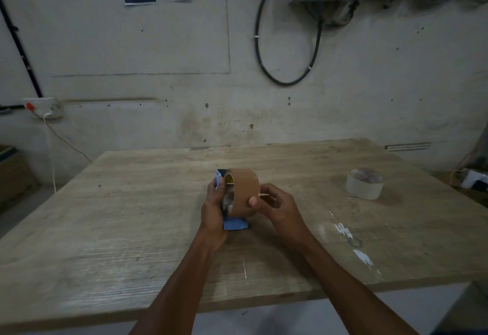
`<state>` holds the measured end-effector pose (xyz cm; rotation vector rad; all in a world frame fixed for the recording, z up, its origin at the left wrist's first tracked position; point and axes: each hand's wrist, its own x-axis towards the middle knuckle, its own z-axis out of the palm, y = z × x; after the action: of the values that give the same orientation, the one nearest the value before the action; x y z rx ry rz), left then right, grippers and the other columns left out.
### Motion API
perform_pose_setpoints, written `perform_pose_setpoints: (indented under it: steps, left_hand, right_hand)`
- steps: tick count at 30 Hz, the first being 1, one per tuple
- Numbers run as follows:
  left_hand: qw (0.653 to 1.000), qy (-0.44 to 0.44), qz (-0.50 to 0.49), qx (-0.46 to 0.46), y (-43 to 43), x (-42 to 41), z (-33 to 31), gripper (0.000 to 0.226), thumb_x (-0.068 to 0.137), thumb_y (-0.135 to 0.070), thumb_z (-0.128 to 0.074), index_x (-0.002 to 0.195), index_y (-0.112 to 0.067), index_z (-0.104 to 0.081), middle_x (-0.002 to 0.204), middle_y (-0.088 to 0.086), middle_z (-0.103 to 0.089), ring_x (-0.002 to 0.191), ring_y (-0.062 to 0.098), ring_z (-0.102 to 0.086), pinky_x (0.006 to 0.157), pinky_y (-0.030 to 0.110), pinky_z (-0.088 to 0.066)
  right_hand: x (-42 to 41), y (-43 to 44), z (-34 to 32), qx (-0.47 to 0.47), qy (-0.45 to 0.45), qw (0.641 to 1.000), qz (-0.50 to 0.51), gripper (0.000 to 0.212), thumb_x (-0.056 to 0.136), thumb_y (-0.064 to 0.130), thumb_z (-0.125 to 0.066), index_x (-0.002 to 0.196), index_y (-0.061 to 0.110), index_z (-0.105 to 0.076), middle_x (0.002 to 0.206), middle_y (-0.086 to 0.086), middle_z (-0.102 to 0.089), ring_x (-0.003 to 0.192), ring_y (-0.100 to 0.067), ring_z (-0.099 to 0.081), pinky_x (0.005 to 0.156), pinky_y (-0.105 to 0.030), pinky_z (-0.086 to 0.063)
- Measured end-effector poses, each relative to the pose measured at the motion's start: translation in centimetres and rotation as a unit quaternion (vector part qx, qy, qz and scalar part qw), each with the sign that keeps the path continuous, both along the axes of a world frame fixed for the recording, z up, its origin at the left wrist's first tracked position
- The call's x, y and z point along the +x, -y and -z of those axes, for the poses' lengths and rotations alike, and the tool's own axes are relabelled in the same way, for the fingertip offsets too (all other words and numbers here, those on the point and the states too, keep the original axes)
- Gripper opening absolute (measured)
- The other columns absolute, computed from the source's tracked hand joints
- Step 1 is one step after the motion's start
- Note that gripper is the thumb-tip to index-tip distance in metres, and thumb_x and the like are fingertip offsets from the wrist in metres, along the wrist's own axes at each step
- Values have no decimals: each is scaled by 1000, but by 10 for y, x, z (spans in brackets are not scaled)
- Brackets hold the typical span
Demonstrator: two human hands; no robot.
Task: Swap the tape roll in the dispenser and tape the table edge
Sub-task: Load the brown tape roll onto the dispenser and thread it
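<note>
A brown tape roll [244, 189] sits in a blue tape dispenser [235, 223] held above the middle of the wooden table [132, 216]. My left hand [214, 213] grips the dispenser from the left side. On the right side of the roll, my right hand [274, 205] pinches the tape's loose end between thumb and fingers. A second roll, white tape [365, 183], lies flat on the table to the right, apart from both hands.
The table's near edge [237, 305] runs across the bottom of the view. White paint marks [351, 239] spot the table at the right. A wall with hanging black cables [287, 81] stands behind. Boxes sit on the floor at the far left and right.
</note>
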<state>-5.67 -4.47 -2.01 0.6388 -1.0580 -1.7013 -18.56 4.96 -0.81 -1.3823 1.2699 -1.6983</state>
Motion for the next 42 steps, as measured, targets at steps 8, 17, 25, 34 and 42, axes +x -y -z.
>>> perform_pose_setpoints:
  steps: [8, 17, 25, 34, 42]
  left_hand:
    - [1000, -14, 17, 5, -3, 0, -4, 63, 82, -47, -60, 132, -9, -57, 122, 24, -65, 93, 32, -69, 65, 36, -58]
    - [993, -46, 69, 82, 6, 3, 0, 58, 87, -54, -55, 109, -2, -71, 97, 19, -71, 80, 30, -69, 72, 37, -58]
    - [994, -46, 71, 63, 5, 4, -3, 57, 94, -55, -45, 102, -5, -70, 83, 12, -69, 70, 24, -66, 63, 31, -57]
    - [996, -17, 71, 40, 8, 7, 0, 59, 92, -62, -45, 93, -12, -75, 80, 7, -71, 69, 22, -66, 62, 31, -53]
    - [997, -17, 32, 71, 10, 5, 2, 80, 79, -66, -64, 129, -4, -59, 92, 9, -68, 79, 25, -66, 68, 34, -54]
  right_hand:
    - [22, -6, -7, -25, 94, 994, -46, 20, 95, 6, -60, 110, 0, -72, 96, -6, -79, 89, -17, -75, 73, -21, -56]
    - [28, 4, 5, -17, 21, 1000, -3, 21, 88, 15, -73, 107, 6, -75, 100, -8, -79, 95, -23, -75, 83, -34, -59]
    - [28, 4, 9, 14, -46, 999, -1, 24, 88, 13, -73, 112, 5, -74, 104, -7, -79, 98, -20, -75, 90, -39, -59]
    - [28, 4, 12, 25, -95, 995, 3, 28, 84, 13, -74, 111, 12, -76, 106, 0, -78, 101, -16, -73, 94, -45, -56]
    - [30, 3, 13, 35, -60, 997, -18, 33, 76, 8, -75, 110, 10, -76, 106, -4, -79, 101, -20, -74, 96, -50, -54]
